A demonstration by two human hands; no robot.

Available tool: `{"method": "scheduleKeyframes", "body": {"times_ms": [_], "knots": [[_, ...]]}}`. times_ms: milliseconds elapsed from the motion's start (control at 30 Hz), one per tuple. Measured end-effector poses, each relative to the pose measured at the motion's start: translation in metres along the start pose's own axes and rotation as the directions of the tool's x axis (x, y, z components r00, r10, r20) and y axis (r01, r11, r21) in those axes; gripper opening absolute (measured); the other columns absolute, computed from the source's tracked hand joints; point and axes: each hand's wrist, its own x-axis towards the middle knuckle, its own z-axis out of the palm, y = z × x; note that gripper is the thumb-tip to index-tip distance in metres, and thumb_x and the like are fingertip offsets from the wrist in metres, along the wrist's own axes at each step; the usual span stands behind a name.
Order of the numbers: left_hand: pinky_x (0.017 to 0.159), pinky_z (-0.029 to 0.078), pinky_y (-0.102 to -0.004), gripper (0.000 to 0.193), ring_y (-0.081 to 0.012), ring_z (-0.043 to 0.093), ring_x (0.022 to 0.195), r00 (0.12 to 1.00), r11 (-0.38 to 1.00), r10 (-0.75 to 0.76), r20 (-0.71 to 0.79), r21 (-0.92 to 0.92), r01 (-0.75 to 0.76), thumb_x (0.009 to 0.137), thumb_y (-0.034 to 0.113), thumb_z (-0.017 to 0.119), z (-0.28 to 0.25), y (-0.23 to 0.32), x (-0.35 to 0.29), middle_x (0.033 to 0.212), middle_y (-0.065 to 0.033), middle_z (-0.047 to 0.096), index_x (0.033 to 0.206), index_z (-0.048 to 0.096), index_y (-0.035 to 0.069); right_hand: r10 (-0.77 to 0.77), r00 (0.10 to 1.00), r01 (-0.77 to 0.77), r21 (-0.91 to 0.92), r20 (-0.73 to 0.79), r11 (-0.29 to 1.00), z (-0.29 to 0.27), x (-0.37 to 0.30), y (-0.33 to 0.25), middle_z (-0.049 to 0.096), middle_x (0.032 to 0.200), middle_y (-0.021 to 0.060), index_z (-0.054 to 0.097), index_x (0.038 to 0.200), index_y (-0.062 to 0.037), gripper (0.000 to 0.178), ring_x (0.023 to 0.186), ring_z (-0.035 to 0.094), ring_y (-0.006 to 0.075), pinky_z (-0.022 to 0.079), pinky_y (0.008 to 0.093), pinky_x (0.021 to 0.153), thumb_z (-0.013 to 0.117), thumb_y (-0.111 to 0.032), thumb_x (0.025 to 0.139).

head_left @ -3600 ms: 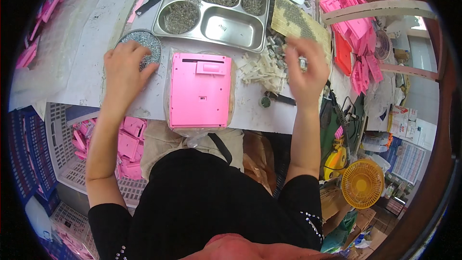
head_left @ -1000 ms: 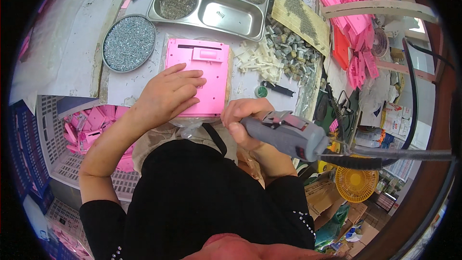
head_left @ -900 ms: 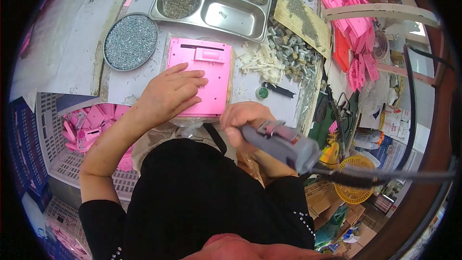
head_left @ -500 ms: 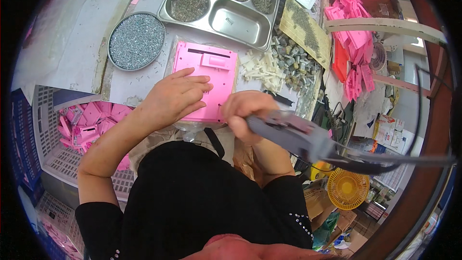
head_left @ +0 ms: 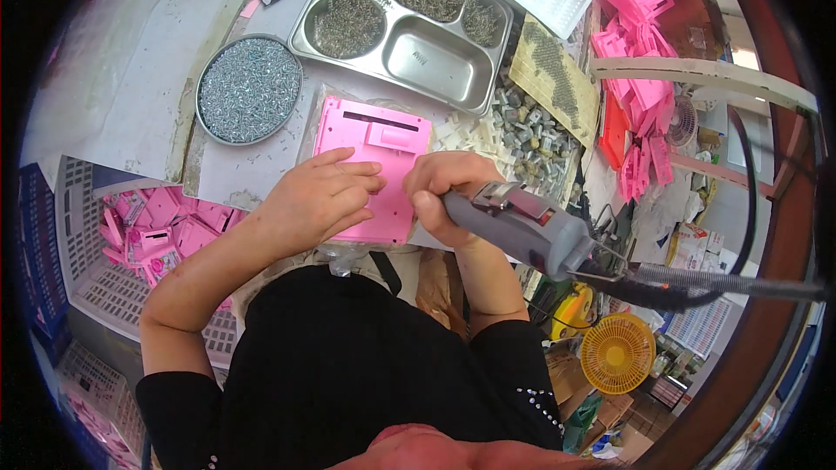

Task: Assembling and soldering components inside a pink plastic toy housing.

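A flat pink plastic casing (head_left: 370,157) lies on the bench in front of me. My left hand (head_left: 318,200) rests flat on its near left part, fingers spread over it. My right hand (head_left: 448,191) grips a grey electric screwdriver (head_left: 522,226), whose tip points down at the casing's near right edge; the tip itself is hidden by my fingers. A black cable (head_left: 723,283) runs from the tool's back end off to the right.
A round tin of screws (head_left: 248,89) sits left of the casing. Beyond it stands a steel compartment tray (head_left: 409,26) with screws. Small metal parts (head_left: 531,135) and white pieces (head_left: 461,135) lie right. A white crate of pink parts (head_left: 144,226) is at my left, a yellow fan (head_left: 616,353) lower right.
My right hand left the parts pile and took up the screwdriver, bringing it to the casing's near right edge. My left hand moved from the screw tin onto the casing.
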Motion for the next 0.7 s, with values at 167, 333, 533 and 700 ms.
{"method": "scheduleKeyframes", "body": {"times_ms": [167,333,533,700], "knots": [[0.112,0.043,-0.0475,0.025,-0.0224,0.061,0.126,1.000,0.999,0.013,-0.013,0.032,-0.012,0.091,0.021,0.071,0.001,-0.002,0.000,0.121,-0.0070,0.070,0.110,0.066,0.005,-0.019,0.996,0.023,-0.038,0.093,0.999,-0.002,0.011,-0.003,0.055,0.060,0.0087,0.048,0.084,-0.0053,0.018,0.051,0.055,0.0205,0.049,0.0341,0.049,0.063,0.003,0.087],[0.113,0.041,-0.0487,0.024,-0.0242,0.062,0.126,1.000,1.000,-0.020,-0.010,-0.017,0.020,0.089,0.018,0.074,0.002,-0.001,-0.001,0.125,-0.0047,0.070,0.109,0.066,0.007,-0.057,0.990,0.086,0.239,-0.129,0.967,-0.024,0.043,0.000,0.051,0.059,0.0078,0.044,0.090,-0.0066,0.021,0.050,0.051,0.0188,0.046,0.0344,0.047,0.063,-0.001,0.091],[0.113,0.042,-0.0486,0.023,-0.0242,0.062,0.127,1.000,0.999,-0.024,0.000,-0.029,0.024,0.088,0.018,0.074,-0.001,0.000,0.002,0.125,-0.0047,0.070,0.106,0.066,0.007,-0.006,0.992,0.001,-0.042,-0.125,0.999,-0.022,0.041,0.039,0.052,0.064,0.0074,0.043,0.095,-0.0061,0.022,0.052,0.050,0.0156,0.046,0.0329,0.048,0.065,-0.003,0.093],[0.112,0.042,-0.0483,0.023,-0.0247,0.062,0.127,0.999,0.999,-0.023,-0.027,-0.039,0.022,0.087,0.020,0.075,-0.002,0.002,0.002,0.125,-0.0050,0.070,0.103,0.065,0.007,-0.001,0.997,-0.011,-0.161,-0.076,0.987,-0.026,0.045,0.048,0.053,0.066,0.0065,0.047,0.100,-0.0043,0.019,0.053,0.050,0.0137,0.048,0.0314,0.051,0.065,-0.002,0.093]]}}
